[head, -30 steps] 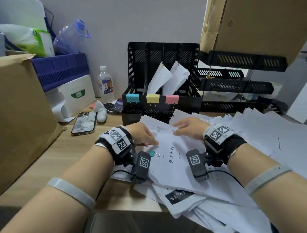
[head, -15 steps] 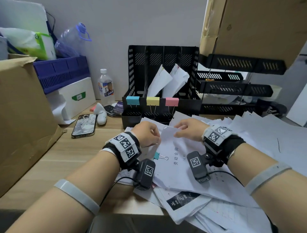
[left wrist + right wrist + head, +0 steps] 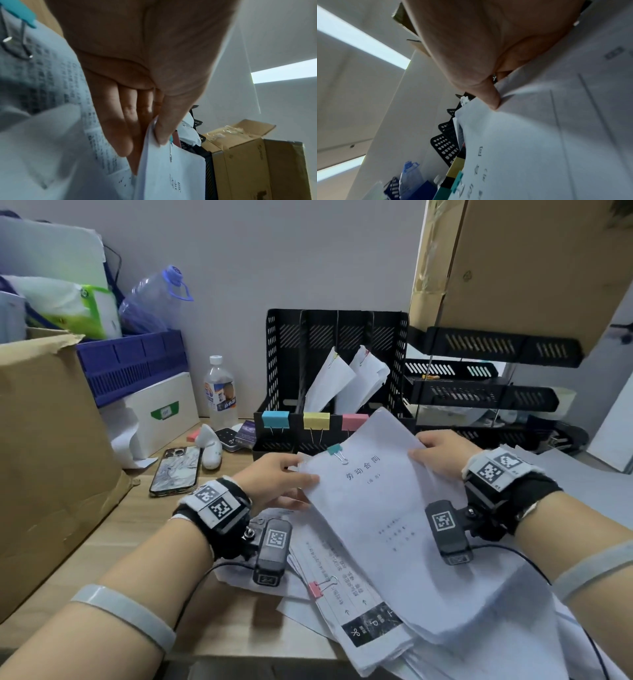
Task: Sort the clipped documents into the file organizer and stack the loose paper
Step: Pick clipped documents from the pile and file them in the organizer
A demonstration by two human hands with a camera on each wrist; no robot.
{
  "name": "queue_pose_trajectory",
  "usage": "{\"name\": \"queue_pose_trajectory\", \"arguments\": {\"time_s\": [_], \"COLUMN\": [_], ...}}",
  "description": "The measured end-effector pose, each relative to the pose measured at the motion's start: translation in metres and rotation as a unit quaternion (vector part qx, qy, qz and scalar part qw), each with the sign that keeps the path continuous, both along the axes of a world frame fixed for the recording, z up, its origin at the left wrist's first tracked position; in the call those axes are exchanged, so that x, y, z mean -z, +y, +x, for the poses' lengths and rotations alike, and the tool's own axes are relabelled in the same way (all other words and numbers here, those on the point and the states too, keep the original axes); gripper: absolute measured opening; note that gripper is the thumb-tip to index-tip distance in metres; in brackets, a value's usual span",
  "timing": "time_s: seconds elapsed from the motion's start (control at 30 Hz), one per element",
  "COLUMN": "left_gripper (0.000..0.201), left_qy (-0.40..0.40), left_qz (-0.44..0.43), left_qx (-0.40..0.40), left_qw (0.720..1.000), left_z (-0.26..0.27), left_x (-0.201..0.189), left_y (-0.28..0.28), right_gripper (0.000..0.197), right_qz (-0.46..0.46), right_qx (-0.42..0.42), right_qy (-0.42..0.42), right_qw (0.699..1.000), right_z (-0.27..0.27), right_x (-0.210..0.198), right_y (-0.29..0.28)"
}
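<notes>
A document with a teal binder clip (image 3: 373,501) is tilted up off the paper pile. My left hand (image 3: 281,481) pinches its left edge near the teal clip (image 3: 335,449), thumb on top and fingers beneath, as the left wrist view shows on the document (image 3: 171,175). My right hand (image 3: 442,453) pinches its top right corner; the thumb presses the document (image 3: 530,148) in the right wrist view. The black file organizer (image 3: 337,337) stands behind, with blue, yellow and pink labels; clipped documents (image 3: 346,381) lean in two slots. A pink-clipped document (image 3: 342,587) lies below on the loose paper (image 3: 513,628).
A phone (image 3: 175,470), water bottle (image 3: 220,392) and small items lie left of the organizer. A large cardboard box (image 3: 44,460) stands at the left. Black stacked letter trays (image 3: 479,392) are at the right, under a cardboard box (image 3: 534,258). More loose sheets spread right.
Both hands took hold of the teal-clipped document's top edge and lifted it off the pile, toward the organizer. A pink-clipped document is uncovered beneath.
</notes>
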State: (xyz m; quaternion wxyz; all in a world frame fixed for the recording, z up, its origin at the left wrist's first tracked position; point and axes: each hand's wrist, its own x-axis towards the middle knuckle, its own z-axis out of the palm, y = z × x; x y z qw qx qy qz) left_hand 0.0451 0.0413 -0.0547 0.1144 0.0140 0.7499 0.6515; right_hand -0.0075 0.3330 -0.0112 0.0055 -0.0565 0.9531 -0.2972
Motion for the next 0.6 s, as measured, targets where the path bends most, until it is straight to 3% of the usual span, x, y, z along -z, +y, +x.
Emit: {"name": "queue_pose_trajectory", "arguments": {"time_s": [0.27,0.43,0.6], "left_gripper": [0.034,0.029,0.037], "left_qy": [-0.048,-0.025,0.014], "left_qz": [0.084,0.100,0.113], "left_qx": [-0.046,-0.026,-0.029], "left_qw": [0.994,0.994,0.993], "left_z": [0.003,0.008,0.012], "left_x": [0.005,0.004,0.000], "left_y": [0.000,0.004,0.000], "right_gripper": [0.018,0.018,0.017], "right_qz": [-0.082,-0.136,-0.176], "right_qx": [0.025,0.009,-0.011], "right_qy": [0.009,0.069,0.122], "right_qw": [0.996,0.988,0.977], "right_z": [-0.001,-0.004,-0.009], "right_x": [0.006,-0.008,-0.036], "right_y": [-0.010,-0.031,-0.057]}}
